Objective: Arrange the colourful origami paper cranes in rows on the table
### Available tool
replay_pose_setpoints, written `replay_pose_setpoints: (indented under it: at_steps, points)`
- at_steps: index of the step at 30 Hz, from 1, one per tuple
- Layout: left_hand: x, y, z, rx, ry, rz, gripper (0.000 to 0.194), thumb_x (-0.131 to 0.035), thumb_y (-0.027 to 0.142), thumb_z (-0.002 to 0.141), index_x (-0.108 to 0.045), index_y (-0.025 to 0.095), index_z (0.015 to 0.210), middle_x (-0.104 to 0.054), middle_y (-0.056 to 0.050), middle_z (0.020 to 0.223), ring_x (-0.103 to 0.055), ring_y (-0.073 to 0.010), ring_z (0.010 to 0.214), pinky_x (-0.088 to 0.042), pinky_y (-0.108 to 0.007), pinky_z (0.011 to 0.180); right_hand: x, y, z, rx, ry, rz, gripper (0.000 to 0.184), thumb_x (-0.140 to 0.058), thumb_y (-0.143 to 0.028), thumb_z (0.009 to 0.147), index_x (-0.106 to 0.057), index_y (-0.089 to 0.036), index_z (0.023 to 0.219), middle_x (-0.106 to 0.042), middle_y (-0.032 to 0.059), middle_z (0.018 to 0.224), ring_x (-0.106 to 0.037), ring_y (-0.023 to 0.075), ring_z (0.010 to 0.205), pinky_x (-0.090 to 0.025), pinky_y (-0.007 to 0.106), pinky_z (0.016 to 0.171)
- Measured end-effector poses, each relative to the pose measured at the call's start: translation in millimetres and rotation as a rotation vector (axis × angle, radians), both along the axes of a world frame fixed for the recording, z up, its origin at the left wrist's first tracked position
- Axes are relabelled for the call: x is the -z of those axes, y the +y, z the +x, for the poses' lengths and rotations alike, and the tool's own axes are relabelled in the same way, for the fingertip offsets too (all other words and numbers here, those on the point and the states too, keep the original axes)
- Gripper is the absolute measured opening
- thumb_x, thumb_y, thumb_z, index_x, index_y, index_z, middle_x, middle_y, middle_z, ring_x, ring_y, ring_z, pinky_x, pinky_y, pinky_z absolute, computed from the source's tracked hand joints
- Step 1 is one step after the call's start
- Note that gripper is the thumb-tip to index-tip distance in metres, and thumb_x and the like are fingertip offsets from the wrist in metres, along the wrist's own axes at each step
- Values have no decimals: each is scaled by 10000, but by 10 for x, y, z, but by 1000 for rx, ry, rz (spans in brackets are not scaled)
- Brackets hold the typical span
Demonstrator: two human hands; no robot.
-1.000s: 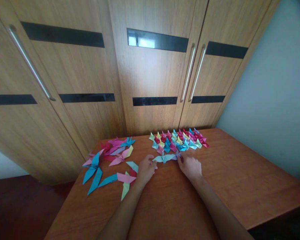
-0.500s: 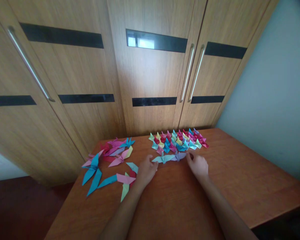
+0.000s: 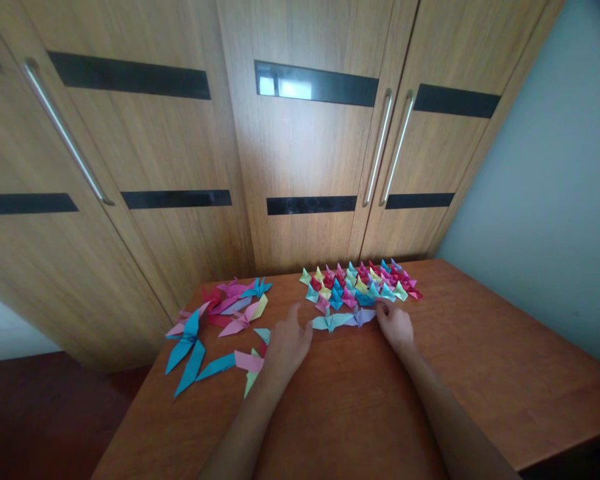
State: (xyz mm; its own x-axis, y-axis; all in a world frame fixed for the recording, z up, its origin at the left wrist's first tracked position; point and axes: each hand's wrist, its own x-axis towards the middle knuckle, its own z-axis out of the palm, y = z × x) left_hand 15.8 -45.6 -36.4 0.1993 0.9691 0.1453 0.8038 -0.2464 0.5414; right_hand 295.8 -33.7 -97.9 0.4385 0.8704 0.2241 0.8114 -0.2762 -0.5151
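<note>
On the table [image 3: 340,413], a pale-blue paper crane [image 3: 331,322] and a lilac one [image 3: 361,317] lie wing to wing; right hand [image 3: 396,327] curled at the lilac tip, grip unclear, left hand [image 3: 287,341] loosely open. Behind, neat rows [image 3: 349,298] look done; a loose pile [image 3: 235,324] remains leftward.

You are facing a wood-grained cabinet [image 3: 305,153] whose doors are carrying glossy black strips [image 3: 340,89] and long silver handles [image 3: 377,148], one strip reflecting bright light. A pale blue-grey wall [image 3: 545,200] is rising on your right beside the brown counter [image 3: 490,353], while a dark reddish floor [image 3: 40,407] is showing at your lower left.
</note>
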Motion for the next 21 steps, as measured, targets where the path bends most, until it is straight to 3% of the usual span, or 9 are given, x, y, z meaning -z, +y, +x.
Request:
replay_pose_setpoints:
  at_steps: [12,21]
  points:
    - [4,34,-54,-28,-55,33,419,-465,312,858,-466,141,1241,-650,-20,689,-621,-202,687,-368,-275,619,41,-13,36,-92,48,36,333,-407,-321,847,-649,-285,1072,-703,15,962,-648,209,878,-452,252,714]
    - [-47,4,-120,-40,-107,40,376,-492,298,838,-509,156,1185,-638,-6,685,-609,-179,676,-384,-264,633,-1,3,16,-23,15,-55,409,-376,-349,866,-587,-258,1205,-698,71,988,-641,238,925,-450,284,741]
